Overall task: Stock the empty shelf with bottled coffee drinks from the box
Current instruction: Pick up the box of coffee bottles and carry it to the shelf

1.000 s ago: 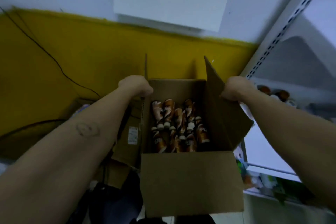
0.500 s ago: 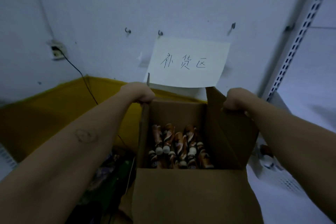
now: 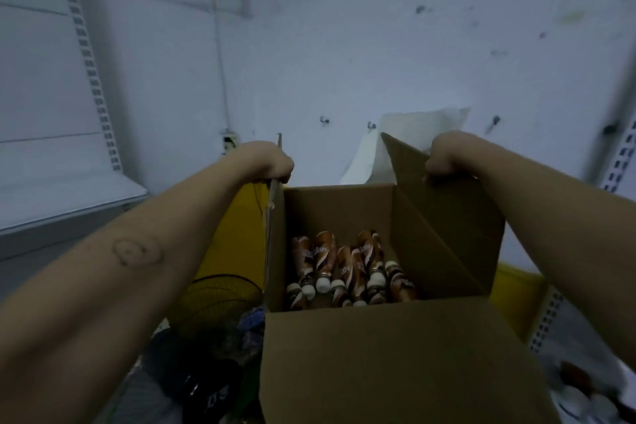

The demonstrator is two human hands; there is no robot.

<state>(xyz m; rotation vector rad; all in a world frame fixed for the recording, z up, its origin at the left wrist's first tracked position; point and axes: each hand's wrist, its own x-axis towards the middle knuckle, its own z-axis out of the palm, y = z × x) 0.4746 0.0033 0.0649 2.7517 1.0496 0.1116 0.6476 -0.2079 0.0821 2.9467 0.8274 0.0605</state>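
Observation:
An open cardboard box (image 3: 395,365) is held up in front of me. Inside lie several brown coffee bottles (image 3: 347,268) with white caps, on their sides. My left hand (image 3: 272,162) is closed on the box's upright left flap. My right hand (image 3: 447,158) is closed on the top edge of the raised right flap. A white shelf (image 3: 69,203) with nothing on it sits at the left, below a slotted upright.
A white wall with hooks and a paper sign (image 3: 423,127) stands behind the box. A yellow band (image 3: 241,234) runs low along the wall. Dark clutter and a wire basket (image 3: 220,299) lie at lower left. More shelving with bottles (image 3: 581,389) is at lower right.
The view has swung upward and left, and the box has risen with both hands still gripping its flaps. The bare shelf at the left has come into sight.

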